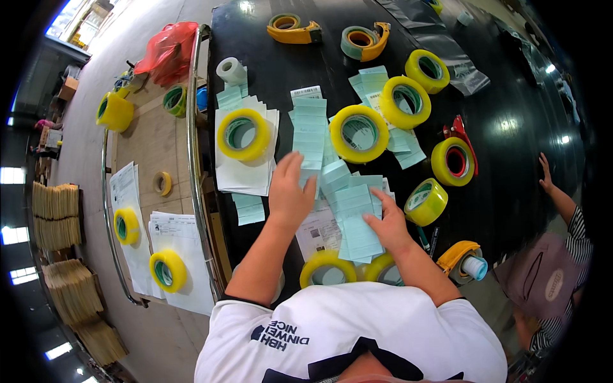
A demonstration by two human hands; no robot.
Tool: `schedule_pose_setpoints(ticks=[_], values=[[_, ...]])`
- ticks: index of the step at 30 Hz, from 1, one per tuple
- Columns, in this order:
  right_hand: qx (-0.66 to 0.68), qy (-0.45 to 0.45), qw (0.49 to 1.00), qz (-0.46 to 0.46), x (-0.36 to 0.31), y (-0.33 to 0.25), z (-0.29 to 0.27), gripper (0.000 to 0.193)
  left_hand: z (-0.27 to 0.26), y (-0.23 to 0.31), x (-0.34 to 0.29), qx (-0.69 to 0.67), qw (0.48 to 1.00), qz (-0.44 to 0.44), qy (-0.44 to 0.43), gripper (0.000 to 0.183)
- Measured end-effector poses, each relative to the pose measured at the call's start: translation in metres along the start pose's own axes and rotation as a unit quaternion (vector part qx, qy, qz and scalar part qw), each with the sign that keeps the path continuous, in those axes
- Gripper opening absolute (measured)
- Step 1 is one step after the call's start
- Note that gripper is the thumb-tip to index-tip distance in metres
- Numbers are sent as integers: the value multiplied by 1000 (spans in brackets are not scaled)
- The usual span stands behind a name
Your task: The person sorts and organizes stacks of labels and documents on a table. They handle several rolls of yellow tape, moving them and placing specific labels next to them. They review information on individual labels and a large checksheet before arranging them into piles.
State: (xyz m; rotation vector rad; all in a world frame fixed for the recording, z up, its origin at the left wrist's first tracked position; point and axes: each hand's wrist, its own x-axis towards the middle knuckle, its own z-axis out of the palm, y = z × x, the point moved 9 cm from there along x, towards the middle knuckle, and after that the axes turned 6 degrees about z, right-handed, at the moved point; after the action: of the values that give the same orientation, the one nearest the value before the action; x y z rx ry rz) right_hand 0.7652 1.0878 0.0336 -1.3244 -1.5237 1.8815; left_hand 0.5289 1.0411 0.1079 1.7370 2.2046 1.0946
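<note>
My left hand is open, fingers stretched and thumb apart, at the lower edge of a column of pale blue slips. My right hand grips the right edge of another bundle of pale blue slips, its thumb on top. Beneath that bundle lies a printed white sheet, partly covered. Beyond my hands, a yellow tape roll rests against the slips. To the left, another yellow tape roll weighs down a stack of white papers.
The black table also holds orange tape dispensers, a red tape dispenser and more tape rolls. At left stands a metal-railed cart with papers and tape. Another person's hand rests at the right edge.
</note>
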Motion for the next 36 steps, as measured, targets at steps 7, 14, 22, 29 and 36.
schedule_pose_setpoints(ticks=[7, 14, 22, 29, 36], values=[[82, -33, 996, 6, 4, 9, -2, 69, 25, -36, 53, -45, 994, -93, -34, 61], [53, -27, 998, 8, 4, 8, -1, 65, 6, -49, 143, 64, 986, 24, -150, 54], [58, -34, 998, 0, 4, 11, -2, 56, 51, -56, 165, 161, 943, 107, -270, 71], [25, -12, 1000, -8, 3, 7, -3, 46, 30, -58, 155, 128, 967, 48, -214, 61], [-72, -1, 997, -28, 0, -8, -5, 24, -71, -45, 99, -160, 970, -11, -181, 27]])
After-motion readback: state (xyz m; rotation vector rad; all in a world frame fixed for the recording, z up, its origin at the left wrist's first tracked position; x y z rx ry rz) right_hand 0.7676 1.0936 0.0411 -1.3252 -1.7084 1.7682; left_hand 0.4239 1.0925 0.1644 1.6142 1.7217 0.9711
